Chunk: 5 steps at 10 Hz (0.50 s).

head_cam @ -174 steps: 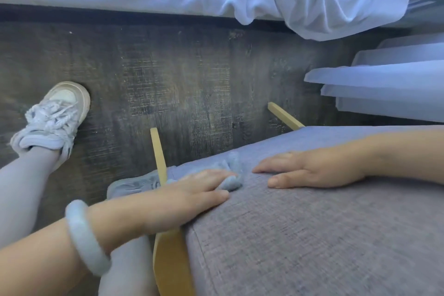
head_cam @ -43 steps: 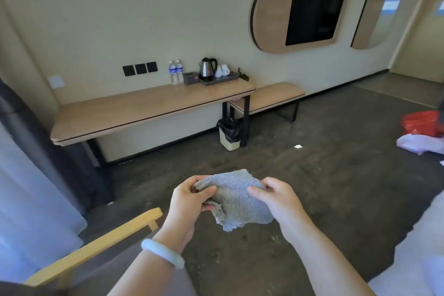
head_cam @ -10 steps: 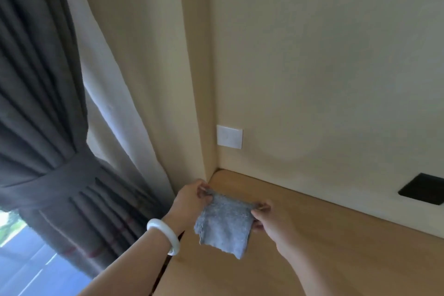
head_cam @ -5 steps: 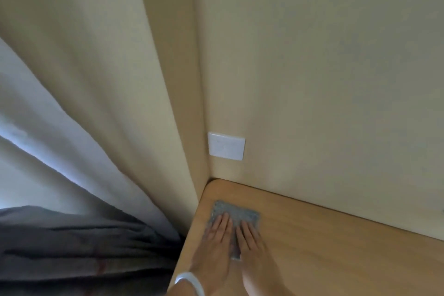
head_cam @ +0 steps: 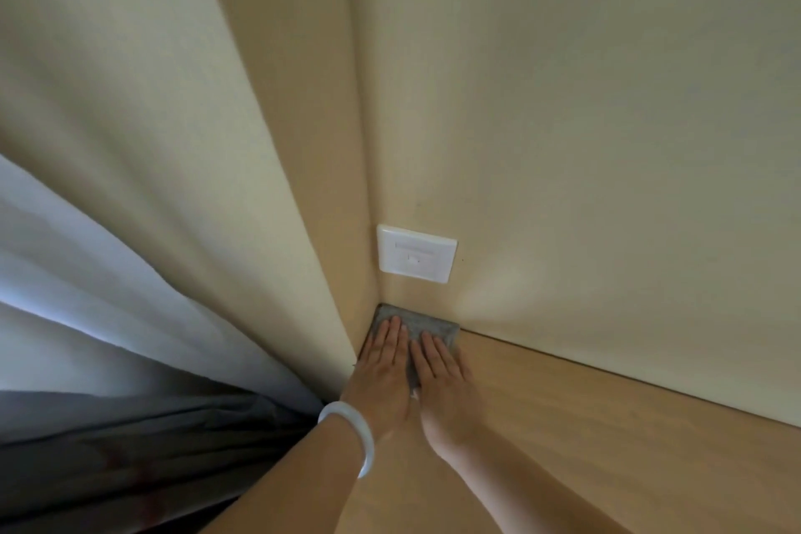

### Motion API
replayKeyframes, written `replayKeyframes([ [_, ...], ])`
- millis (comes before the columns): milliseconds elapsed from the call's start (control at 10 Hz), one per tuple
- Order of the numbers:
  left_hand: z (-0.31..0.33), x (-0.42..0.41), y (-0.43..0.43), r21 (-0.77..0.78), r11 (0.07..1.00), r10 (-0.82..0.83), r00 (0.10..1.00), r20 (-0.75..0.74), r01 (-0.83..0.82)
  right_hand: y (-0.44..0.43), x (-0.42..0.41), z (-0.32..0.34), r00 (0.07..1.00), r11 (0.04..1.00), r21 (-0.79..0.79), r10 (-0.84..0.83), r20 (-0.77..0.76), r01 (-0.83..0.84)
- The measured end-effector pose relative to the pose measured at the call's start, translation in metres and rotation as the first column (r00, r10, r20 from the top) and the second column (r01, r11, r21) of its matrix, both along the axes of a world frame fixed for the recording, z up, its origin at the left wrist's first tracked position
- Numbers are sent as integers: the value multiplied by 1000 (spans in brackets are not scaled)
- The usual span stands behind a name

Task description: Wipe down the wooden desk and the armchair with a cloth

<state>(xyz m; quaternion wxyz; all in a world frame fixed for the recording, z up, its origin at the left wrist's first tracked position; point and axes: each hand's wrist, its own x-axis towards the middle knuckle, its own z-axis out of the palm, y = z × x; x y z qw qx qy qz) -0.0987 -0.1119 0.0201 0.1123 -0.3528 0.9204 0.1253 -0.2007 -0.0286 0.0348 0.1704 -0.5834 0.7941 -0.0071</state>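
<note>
Item, as I log it: grey cloth (head_cam: pixel 440 327), flat on the wooden table (head_cam: pixel 607 447), set into its far left corner, touching both walls, just below a white wall plate (head_cam: pixel 416 254). Left hand (head_cam: pixel 383 364) and right hand (head_cam: pixel 435 364) lie side by side on it, fingers (head_cam: pixel 392 334) straight and together, pressing down. Only the cloth's far strip shows beyond the fingertips. White bangle (head_cam: pixel 351 434) on the left wrist.

Left hand (head_cam: pixel 383 364) and right hand (head_cam: pixel 435 364) side by side, fingers straight, palms down
</note>
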Motion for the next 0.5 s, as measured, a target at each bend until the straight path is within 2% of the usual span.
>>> replayKeyframes([
  [200, 17, 1, -6, 49, 999, -19, 999, 38, 17, -3, -11, 16, 992, 1000, 19, 5, 123, -7],
  [300, 32, 4, -1, 17, 1000, -11, 1000, -20, 11, 7, -20, 33, 995, 996, -78, -39, 95, 47],
  [400, 44, 6, 12, 24, 1000, -13, 1000, -18, 14, 40, -29, 47, 992, 991, -77, -100, 75, 106],
  [500, 59, 10, 32, 59, 996, -73, 997, -13, 74, 78, -32, 62, 964, 972, -5, -232, 131, 234],
])
